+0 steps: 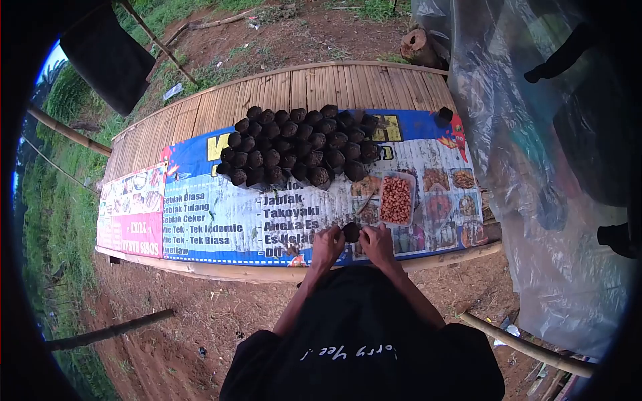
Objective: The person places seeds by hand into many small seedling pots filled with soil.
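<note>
A small black planting bag point(351, 232) filled with dark soil stands at the table's near edge between my hands. My left hand point(328, 244) has its fingers closed at the bag's left side. On its right side, my right hand point(377, 243) is closed with fingertips at the rim. Whether a tiny seed is between the fingers is too small to see. Just beyond my right hand is a clear plastic container point(413, 194) of reddish-brown seeds point(396, 202). A thin stick point(366, 203) lies left of it.
Several soil-filled black bags point(287, 147) stand packed together farther back on the printed banner point(200, 230). One more black bag point(443, 117) is at the far right. Bamboo slats point(267, 90) form the tabletop. Clear plastic sheeting point(495, 167) hangs on the right.
</note>
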Tool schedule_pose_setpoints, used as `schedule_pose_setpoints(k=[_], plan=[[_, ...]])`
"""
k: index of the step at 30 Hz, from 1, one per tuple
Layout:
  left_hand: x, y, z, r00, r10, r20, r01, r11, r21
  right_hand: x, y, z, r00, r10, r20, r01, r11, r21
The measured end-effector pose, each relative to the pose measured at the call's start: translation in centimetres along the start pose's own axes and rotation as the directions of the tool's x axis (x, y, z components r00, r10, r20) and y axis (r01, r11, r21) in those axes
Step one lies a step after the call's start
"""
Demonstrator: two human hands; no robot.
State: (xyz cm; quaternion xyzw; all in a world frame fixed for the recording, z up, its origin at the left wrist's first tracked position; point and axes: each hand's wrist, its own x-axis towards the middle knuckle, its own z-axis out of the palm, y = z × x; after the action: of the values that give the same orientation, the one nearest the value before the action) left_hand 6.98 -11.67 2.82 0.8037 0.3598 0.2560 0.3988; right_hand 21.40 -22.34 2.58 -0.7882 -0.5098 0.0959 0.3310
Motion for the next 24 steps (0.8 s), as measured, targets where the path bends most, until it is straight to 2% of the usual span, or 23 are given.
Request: schedule_pose_setpoints(k=[2, 5, 8, 10, 11, 13, 14, 18, 20, 22, 24], plan=[[0.0, -0.5, -0.1, 1.000, -0.017, -0.005, 0.017, 1.000, 0.020, 0.1, -0.1, 0.0, 0.999, -0.037, -0.030, 0.038, 0.999, 0.007], [-0.2, -1.1, 0.2, 0.997, -0.030, 0.068, 0.027, 0.999, 0.043, -0.4, 1.0, 0.7, 1.000, -0.024, 0.011, 0.023, 0.999, 0.023], [-0.3, -0.4, -0.2, 0.993, -0.031, 0.114, 0.018, 0.994, 0.112, -1.1, 0.6, 0.3, 0.998, 0.057, -0.009, -0.057, 0.998, 0.005], [0.5, 0.1, -0.2, 0.995, -0.035, 0.093, 0.020, 0.987, 0.162, -1.0, 0.0, -0.3, 0.973, 0.228, 0.034, -0.225, 0.972, -0.062], [0.8, -0.4, 0.2, 0.995, 0.032, 0.098, -0.052, 0.978, 0.204, -0.9, -0.2, -0.5, 0.973, 0.228, 0.033, -0.226, 0.972, -0.061], [1.6, 0.4, -0.2, 0.987, 0.078, 0.143, -0.114, 0.957, 0.267, -0.8, -1.1, -1.2, 0.840, 0.457, 0.294, -0.459, 0.886, -0.065], [2.0, 0.8, -0.4, 0.975, 0.121, 0.185, -0.177, 0.929, 0.326, -0.9, -0.7, -0.7, 0.839, 0.460, 0.291, -0.462, 0.884, -0.064], [3.1, 0.0, 0.1, 0.944, 0.189, 0.270, -0.279, 0.895, 0.348, -1.0, 0.0, 0.5, 0.839, 0.444, 0.313, -0.442, 0.893, -0.083], [3.0, 0.8, -0.1, 0.960, 0.152, 0.236, -0.223, 0.923, 0.314, -1.0, -0.3, 0.4, 0.849, 0.426, 0.314, -0.427, 0.901, -0.068], [2.6, 1.3, -0.5, 0.973, 0.115, 0.202, -0.169, 0.947, 0.272, -0.9, -0.8, -0.1, 0.939, 0.299, 0.172, -0.276, 0.950, -0.144], [2.1, 1.9, -1.0, 0.983, 0.072, 0.169, -0.110, 0.968, 0.227, -0.6, -1.3, -1.3, 0.951, 0.265, 0.160, -0.250, 0.962, -0.109]])
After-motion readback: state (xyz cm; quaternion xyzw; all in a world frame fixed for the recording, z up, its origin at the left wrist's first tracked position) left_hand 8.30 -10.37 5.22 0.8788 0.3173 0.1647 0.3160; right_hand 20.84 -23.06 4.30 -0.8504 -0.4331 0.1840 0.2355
